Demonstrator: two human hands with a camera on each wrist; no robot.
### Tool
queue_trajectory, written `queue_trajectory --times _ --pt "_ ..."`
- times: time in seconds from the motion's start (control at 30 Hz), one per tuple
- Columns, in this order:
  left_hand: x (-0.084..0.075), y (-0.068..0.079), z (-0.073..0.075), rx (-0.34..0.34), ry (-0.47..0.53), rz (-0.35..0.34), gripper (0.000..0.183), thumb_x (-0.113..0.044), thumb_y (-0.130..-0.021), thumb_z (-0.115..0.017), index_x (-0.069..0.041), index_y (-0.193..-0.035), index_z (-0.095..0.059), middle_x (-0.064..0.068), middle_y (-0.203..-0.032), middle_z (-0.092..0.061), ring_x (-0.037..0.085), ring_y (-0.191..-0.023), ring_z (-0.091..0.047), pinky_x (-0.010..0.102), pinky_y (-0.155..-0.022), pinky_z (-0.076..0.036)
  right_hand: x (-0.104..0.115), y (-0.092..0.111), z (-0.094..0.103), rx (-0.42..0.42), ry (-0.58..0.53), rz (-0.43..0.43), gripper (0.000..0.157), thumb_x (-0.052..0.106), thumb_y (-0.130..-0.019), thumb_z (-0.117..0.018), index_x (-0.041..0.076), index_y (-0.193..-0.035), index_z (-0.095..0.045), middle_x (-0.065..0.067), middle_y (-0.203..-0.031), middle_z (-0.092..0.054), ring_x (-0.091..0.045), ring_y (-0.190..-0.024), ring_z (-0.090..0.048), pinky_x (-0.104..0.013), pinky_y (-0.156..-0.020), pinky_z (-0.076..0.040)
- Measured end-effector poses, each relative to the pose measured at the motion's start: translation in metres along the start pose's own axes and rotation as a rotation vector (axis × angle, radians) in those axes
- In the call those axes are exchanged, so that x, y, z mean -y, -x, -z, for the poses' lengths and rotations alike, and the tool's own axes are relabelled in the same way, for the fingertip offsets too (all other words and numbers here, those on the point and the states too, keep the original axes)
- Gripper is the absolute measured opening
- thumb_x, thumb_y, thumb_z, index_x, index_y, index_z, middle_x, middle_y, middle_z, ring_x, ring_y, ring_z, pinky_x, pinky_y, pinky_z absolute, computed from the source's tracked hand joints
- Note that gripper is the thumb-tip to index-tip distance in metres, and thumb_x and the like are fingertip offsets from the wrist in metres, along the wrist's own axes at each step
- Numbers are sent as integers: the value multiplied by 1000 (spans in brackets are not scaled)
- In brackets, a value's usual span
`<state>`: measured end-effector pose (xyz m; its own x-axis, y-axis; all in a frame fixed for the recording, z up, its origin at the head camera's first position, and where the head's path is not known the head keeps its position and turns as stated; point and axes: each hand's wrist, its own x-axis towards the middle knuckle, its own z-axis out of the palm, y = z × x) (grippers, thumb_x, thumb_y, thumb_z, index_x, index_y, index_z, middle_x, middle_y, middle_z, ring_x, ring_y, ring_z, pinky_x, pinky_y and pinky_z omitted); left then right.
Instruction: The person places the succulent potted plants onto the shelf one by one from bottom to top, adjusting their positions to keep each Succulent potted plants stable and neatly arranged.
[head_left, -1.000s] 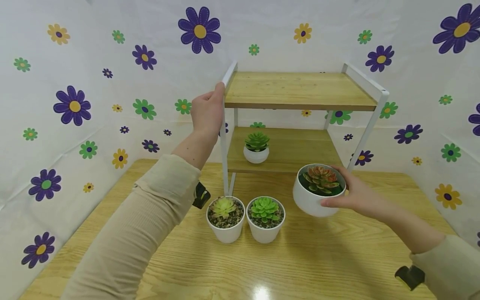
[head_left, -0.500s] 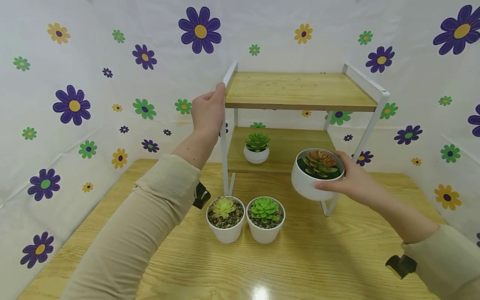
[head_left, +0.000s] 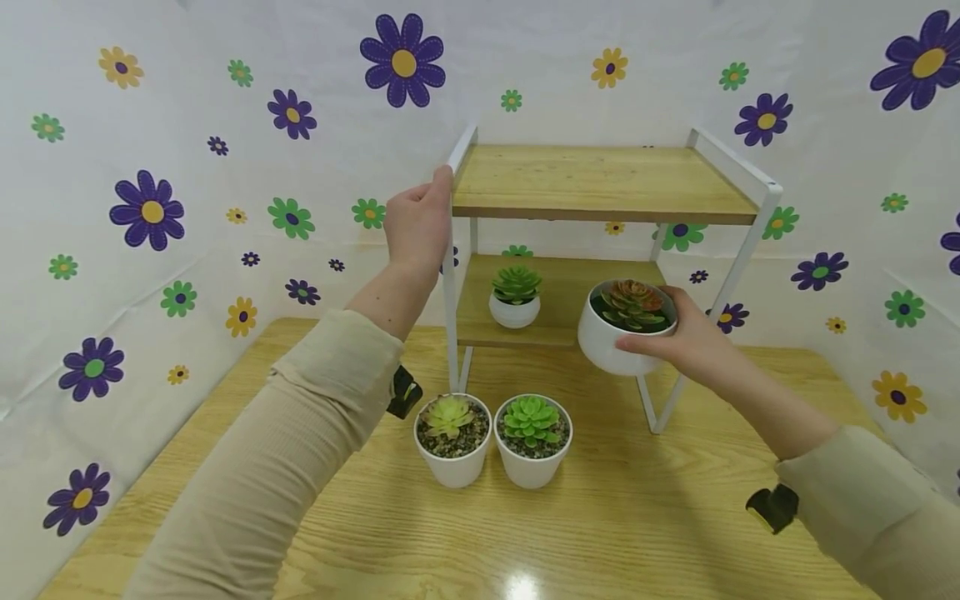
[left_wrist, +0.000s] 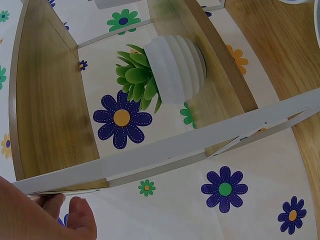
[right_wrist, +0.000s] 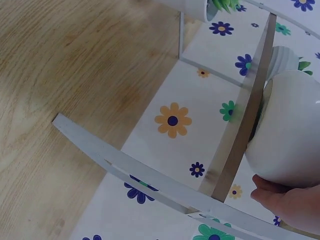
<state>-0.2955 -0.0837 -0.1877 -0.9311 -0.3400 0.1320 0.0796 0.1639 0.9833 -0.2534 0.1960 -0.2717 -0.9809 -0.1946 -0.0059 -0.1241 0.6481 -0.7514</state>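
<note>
My left hand point(head_left: 420, 221) grips the white metal frame of a two-tier wooden shelf point(head_left: 600, 179) at its upper left corner; its curled fingers show at the frame in the left wrist view. My right hand point(head_left: 693, 342) holds a white pot with a reddish-green succulent point(head_left: 626, 348), thumb on the near side. This pot is tilted slightly and stands at the lower tier's front edge, right side; I cannot tell whether it touches the board. A small ribbed white pot with a green succulent point(head_left: 514, 310) sits on the lower tier's left, also seen in the left wrist view.
Two white pots stand side by side on the wooden table point(head_left: 450, 542) before the shelf: one with a yellowish succulent point(head_left: 457, 467), one with a bright green succulent point(head_left: 532, 468). A white flower-printed cloth point(head_left: 187, 275) hangs behind and at both sides.
My right hand has raised the potted reddish succulent and moved it forward and slightly left, up to the lower tier's front edge. My left hand has stayed on the frame.
</note>
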Motion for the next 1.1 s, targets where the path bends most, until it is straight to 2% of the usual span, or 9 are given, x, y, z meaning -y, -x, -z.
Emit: queue_trajectory --times 0.3,0.57,0.8,0.93,1.1 --pt "0 0 1 -5 6 -4 46 -43 -91 -46 -16 -56 -34 -3 -59 -26 12 -67 -35 26 -62 -33 0 -10 1 14 21 -23 99 43 -82 -66 -1 -146 -5 -29 -144 -28 -44 -133 -30 -58 -105 -29" --pt "0 0 1 -11 9 8 46 -42 -91 -47 -16 -56 -34 -4 -59 -26 12 -65 -33 26 -60 -31 1 -14 0 23 13 -34 99 42 -83 -65 -1 -146 -3 -30 -143 -28 -42 -129 -34 -54 -98 -40" --pt "1 0 1 -8 7 -2 46 -43 -91 -47 -15 -57 -34 -3 -60 -26 12 -67 -34 26 -61 -32 1 -21 -1 36 -30 -25 96 39 -85 -64 0 -146 -2 -28 -143 -27 -41 -124 -39 -47 -84 -51" --pt "1 -1 1 -2 6 -1 45 -43 -91 -47 -15 -58 -36 -2 -65 -30 13 -72 -38 26 -64 -33 1 -25 -1 39 -51 -4 94 36 -85 -64 0 -146 -2 -28 -143 -27 -41 -126 -37 -49 -89 -49" --pt "1 0 1 8 4 3 42 -44 -92 -46 -15 -62 -44 -2 -79 -40 12 -85 -42 27 -70 -36 1 -30 0 35 -51 7 95 35 -85 -64 0 -146 0 -29 -144 -25 -42 -132 -30 -54 -104 -34"
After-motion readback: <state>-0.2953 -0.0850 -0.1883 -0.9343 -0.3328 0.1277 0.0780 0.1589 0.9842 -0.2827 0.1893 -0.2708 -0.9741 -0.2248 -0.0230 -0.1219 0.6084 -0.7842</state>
